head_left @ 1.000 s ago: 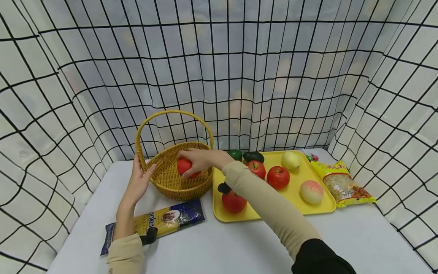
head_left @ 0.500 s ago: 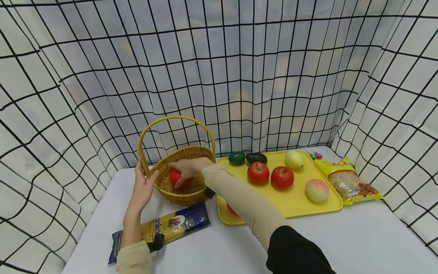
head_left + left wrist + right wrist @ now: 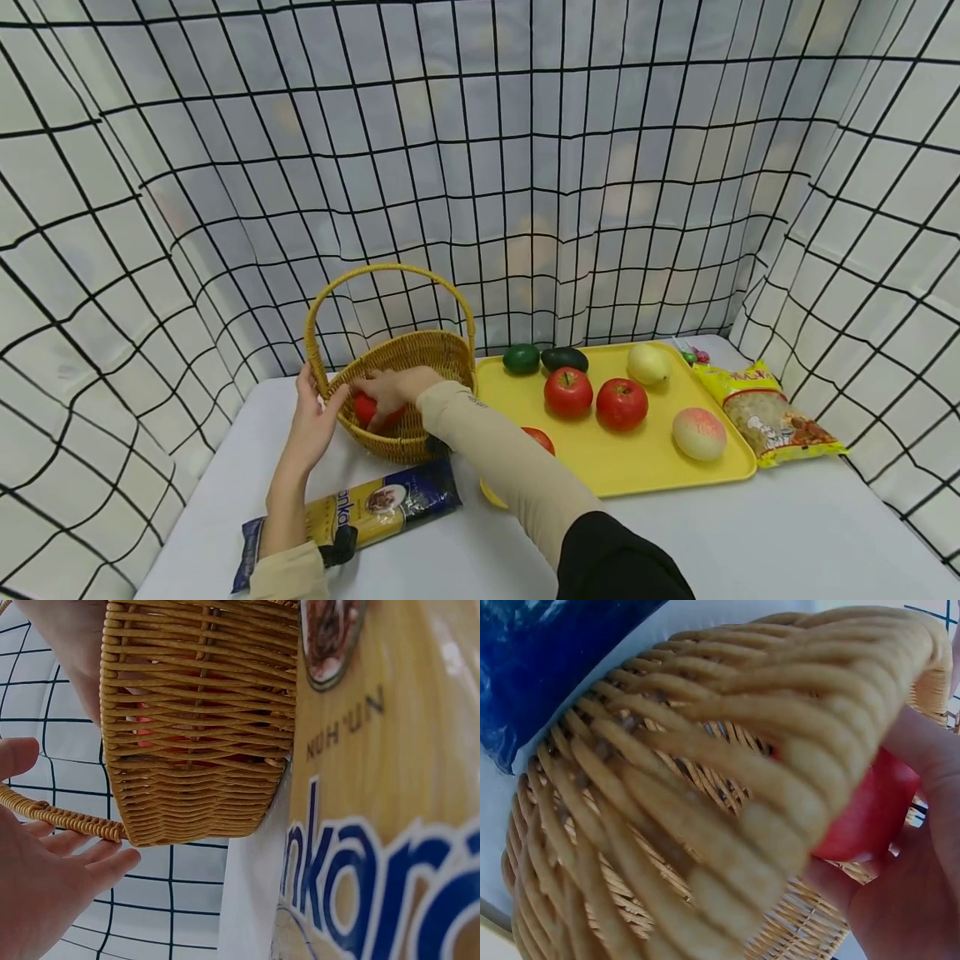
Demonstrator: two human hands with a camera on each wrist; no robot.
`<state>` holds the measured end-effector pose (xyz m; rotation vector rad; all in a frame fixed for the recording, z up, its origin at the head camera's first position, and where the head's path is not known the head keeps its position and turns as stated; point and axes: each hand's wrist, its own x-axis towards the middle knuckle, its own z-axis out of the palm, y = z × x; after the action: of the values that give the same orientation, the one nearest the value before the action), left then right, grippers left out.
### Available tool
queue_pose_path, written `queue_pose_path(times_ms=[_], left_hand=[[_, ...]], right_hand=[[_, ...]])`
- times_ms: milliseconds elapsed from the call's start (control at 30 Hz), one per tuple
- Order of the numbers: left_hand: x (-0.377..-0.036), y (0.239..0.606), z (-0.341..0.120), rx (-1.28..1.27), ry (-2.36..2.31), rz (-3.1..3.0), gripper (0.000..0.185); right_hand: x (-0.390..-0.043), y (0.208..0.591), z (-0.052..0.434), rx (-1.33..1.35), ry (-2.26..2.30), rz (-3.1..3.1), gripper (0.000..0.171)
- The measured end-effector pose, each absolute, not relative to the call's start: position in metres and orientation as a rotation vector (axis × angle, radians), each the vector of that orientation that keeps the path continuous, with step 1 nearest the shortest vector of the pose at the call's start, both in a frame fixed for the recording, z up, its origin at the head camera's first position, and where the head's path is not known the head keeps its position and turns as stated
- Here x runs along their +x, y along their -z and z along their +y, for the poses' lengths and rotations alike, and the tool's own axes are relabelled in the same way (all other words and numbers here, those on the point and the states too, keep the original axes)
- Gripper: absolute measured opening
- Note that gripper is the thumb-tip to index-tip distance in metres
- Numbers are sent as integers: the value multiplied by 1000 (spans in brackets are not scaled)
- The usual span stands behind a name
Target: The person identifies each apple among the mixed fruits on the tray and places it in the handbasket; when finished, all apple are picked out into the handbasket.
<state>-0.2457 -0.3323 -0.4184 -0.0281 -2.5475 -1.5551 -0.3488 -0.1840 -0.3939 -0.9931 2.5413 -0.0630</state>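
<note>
A woven wicker basket (image 3: 431,350) with a tall arched handle (image 3: 397,268) stands on the left of the white table. My right hand (image 3: 392,393) reaches into it and holds a red apple (image 3: 365,408), fingers and thumb around the fruit. In the right wrist view, the apple (image 3: 874,806) shows partly behind the basket's rim. My left hand (image 3: 309,429) is at the left foot of the handle. The left wrist view shows its fingers (image 3: 105,862) nearly straight against the handle, thumb apart. Red shows through the weave of the basket (image 3: 199,787).
A blue and yellow food packet (image 3: 375,504) lies in front of the basket. To the right, a yellow tray (image 3: 600,475) bears red apples (image 3: 621,405), a peach (image 3: 699,433), a pear (image 3: 648,364) and dark green produce (image 3: 521,358). Beyond it lies a snack bag (image 3: 772,412).
My right hand has carried the apple lower and further left inside the basket. My left hand stays by the handle. The whole head view has shifted slightly.
</note>
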Motion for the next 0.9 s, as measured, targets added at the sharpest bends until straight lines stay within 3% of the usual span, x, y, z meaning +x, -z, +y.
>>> queue_pose_path(times_ms=[367,500,667,900], left_hand=[[-246,422,-339,18,1571,-2559,90],[-251,423,-337,-2,1587,-2543,90],[-251,420,-333,-17,1552,-2545,89],[-247,421,-334,-36,1550,-2543,91]], right_hand=[[-353,380,-165,-1113,196,2457,83],[-344,371,-118,-1160,379,2398,77],[-306,373,-32,-1195,553,2424,76],[-270,386,47,-1011,771,2556,72]])
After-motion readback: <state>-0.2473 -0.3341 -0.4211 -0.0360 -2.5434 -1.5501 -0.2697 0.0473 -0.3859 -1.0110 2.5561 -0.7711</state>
